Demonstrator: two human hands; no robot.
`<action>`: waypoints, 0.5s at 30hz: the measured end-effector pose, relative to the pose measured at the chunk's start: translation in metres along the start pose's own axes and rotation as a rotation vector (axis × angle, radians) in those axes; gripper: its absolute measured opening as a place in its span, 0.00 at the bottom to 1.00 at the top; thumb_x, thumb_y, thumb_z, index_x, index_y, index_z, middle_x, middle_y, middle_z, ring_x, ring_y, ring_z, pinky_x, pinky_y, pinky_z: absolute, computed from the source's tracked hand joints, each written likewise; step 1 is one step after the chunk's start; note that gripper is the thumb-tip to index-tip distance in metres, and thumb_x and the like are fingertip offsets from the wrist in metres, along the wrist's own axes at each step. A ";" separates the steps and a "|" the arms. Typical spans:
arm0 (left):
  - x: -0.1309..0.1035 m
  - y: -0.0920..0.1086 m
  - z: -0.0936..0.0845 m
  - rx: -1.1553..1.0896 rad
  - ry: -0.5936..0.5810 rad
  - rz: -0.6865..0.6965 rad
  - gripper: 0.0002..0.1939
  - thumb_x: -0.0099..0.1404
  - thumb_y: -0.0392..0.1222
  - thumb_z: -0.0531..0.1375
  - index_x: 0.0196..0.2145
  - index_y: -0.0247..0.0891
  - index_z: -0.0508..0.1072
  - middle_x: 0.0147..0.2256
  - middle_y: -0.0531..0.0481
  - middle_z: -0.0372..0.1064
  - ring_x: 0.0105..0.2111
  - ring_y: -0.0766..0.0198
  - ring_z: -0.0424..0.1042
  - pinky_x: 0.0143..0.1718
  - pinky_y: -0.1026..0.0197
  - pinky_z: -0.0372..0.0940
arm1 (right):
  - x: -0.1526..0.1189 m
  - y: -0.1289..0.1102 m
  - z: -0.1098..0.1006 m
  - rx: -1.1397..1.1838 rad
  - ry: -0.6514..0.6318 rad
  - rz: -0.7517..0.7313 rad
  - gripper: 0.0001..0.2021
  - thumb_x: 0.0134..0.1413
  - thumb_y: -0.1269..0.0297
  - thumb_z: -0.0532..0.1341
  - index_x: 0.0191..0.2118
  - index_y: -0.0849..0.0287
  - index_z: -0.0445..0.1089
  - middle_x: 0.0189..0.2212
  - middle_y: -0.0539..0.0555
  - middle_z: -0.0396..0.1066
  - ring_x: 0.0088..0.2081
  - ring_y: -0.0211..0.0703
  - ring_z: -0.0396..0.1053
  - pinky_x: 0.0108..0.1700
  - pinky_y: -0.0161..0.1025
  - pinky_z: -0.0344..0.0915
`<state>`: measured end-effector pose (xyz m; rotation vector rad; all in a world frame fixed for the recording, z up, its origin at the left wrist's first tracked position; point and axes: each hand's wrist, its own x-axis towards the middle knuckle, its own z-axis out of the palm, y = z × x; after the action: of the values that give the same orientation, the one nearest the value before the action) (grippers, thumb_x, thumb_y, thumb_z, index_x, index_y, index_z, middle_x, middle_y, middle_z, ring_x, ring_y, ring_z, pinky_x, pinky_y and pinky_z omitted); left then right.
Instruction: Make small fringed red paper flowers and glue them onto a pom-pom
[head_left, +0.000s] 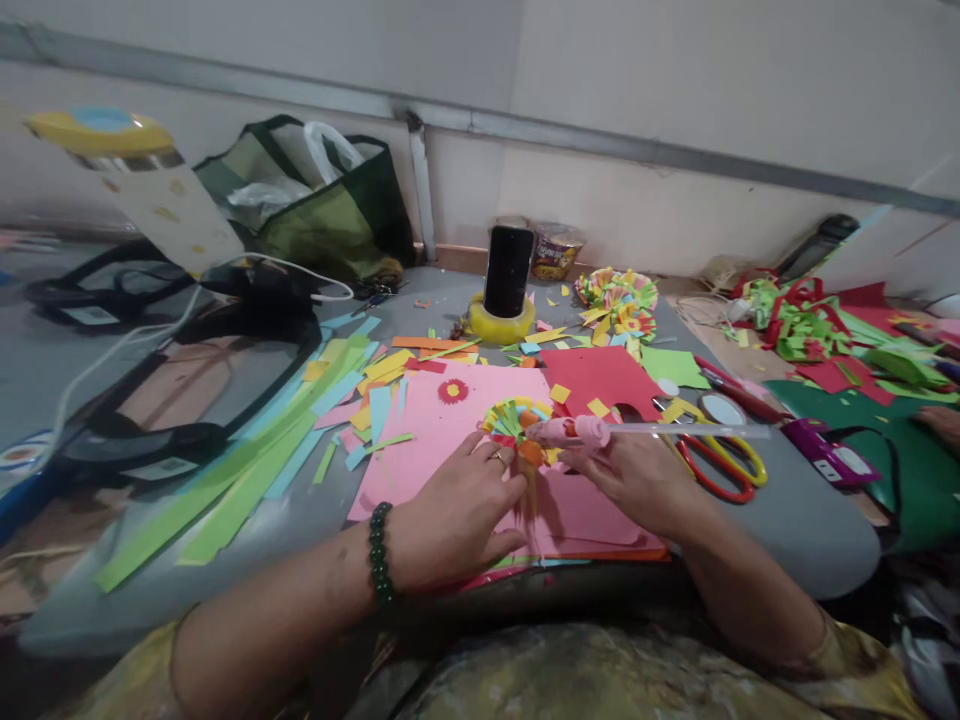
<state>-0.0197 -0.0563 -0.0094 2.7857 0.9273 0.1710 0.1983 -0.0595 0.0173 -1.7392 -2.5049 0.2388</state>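
Observation:
My right hand [649,485] is closed around a pink glue gun [585,432], with a long clear glue stick [697,430] reaching out of its back to the right. The nozzle end is over a rosette of colourful paper strips [512,413]. My left hand [465,515], wearing a ring and a green bead bracelet, holds the near side of the rosette with bent fingers; its grip is partly hidden. Beneath both hands lie pink paper sheets [420,430], with a small red paper flower [452,391] on them.
Paper strips [300,420] spread to the left. Scissors [724,465] and a purple object [829,455] lie right. Behind stand a phone [509,270] on a yellow tape roll [499,325], finished rosettes [619,300], a bag [330,210] and a bottle [165,200]. Another person's hand [941,425] shows far right.

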 end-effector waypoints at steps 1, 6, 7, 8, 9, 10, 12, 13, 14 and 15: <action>0.000 0.000 0.000 0.007 -0.002 -0.001 0.16 0.62 0.52 0.61 0.40 0.36 0.74 0.42 0.40 0.72 0.45 0.49 0.69 0.53 0.46 0.58 | 0.001 0.000 -0.001 -0.001 -0.005 -0.012 0.18 0.66 0.57 0.50 0.47 0.53 0.76 0.35 0.56 0.79 0.36 0.46 0.74 0.34 0.36 0.59; -0.001 0.000 0.000 0.010 0.042 0.021 0.16 0.62 0.51 0.61 0.41 0.37 0.73 0.43 0.41 0.72 0.46 0.50 0.69 0.53 0.47 0.58 | 0.004 0.002 -0.004 0.001 0.005 -0.018 0.19 0.66 0.55 0.49 0.46 0.53 0.77 0.35 0.56 0.79 0.36 0.47 0.74 0.34 0.35 0.59; -0.001 0.000 0.001 0.011 0.043 0.020 0.15 0.62 0.51 0.61 0.40 0.37 0.73 0.43 0.41 0.72 0.46 0.50 0.69 0.53 0.47 0.58 | 0.004 0.002 -0.004 0.002 0.001 -0.008 0.19 0.66 0.55 0.49 0.45 0.53 0.77 0.35 0.57 0.79 0.36 0.47 0.74 0.34 0.35 0.59; -0.001 0.000 0.001 0.010 0.039 0.017 0.15 0.62 0.51 0.61 0.41 0.37 0.73 0.43 0.41 0.72 0.46 0.50 0.69 0.53 0.47 0.58 | 0.004 0.002 -0.004 0.003 -0.008 0.003 0.19 0.66 0.55 0.50 0.44 0.53 0.77 0.34 0.57 0.79 0.36 0.47 0.74 0.33 0.35 0.59; -0.001 0.000 0.000 0.007 0.034 0.013 0.16 0.62 0.50 0.61 0.41 0.37 0.73 0.43 0.41 0.72 0.45 0.50 0.69 0.53 0.46 0.58 | 0.004 0.002 -0.004 0.004 -0.019 0.013 0.18 0.66 0.56 0.50 0.44 0.53 0.77 0.34 0.56 0.79 0.36 0.47 0.74 0.33 0.35 0.58; -0.001 0.000 0.000 0.000 0.027 0.012 0.16 0.62 0.50 0.62 0.42 0.36 0.73 0.43 0.40 0.72 0.45 0.49 0.69 0.53 0.46 0.58 | 0.004 0.002 -0.004 0.006 -0.029 0.026 0.18 0.66 0.56 0.50 0.45 0.52 0.77 0.34 0.56 0.79 0.36 0.47 0.74 0.33 0.35 0.58; -0.001 0.000 0.000 -0.016 0.019 0.015 0.17 0.61 0.49 0.62 0.43 0.36 0.72 0.43 0.40 0.71 0.46 0.49 0.68 0.52 0.46 0.58 | 0.004 0.002 -0.005 0.006 -0.038 0.045 0.17 0.65 0.56 0.51 0.45 0.53 0.77 0.35 0.56 0.79 0.37 0.47 0.74 0.33 0.35 0.58; -0.001 0.000 0.000 -0.021 0.015 0.018 0.17 0.61 0.49 0.62 0.43 0.35 0.72 0.44 0.40 0.71 0.46 0.49 0.68 0.52 0.46 0.58 | 0.004 0.002 -0.005 0.003 -0.032 0.048 0.18 0.65 0.56 0.51 0.46 0.53 0.77 0.35 0.56 0.79 0.37 0.47 0.74 0.33 0.35 0.58; -0.001 0.000 -0.001 -0.021 0.014 0.019 0.17 0.62 0.50 0.62 0.43 0.35 0.72 0.43 0.39 0.71 0.46 0.49 0.68 0.52 0.47 0.58 | 0.005 0.002 -0.005 -0.001 -0.024 0.044 0.18 0.65 0.56 0.51 0.46 0.54 0.77 0.36 0.56 0.79 0.37 0.47 0.74 0.34 0.35 0.58; 0.000 0.000 -0.001 -0.018 0.012 0.017 0.16 0.62 0.50 0.62 0.42 0.35 0.73 0.43 0.39 0.71 0.46 0.49 0.68 0.52 0.47 0.58 | 0.005 0.002 -0.005 -0.005 -0.018 0.038 0.18 0.65 0.56 0.50 0.45 0.55 0.77 0.36 0.57 0.78 0.37 0.47 0.74 0.34 0.35 0.58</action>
<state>-0.0199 -0.0566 -0.0087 2.7804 0.9005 0.1981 0.1992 -0.0539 0.0221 -1.7957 -2.4886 0.2525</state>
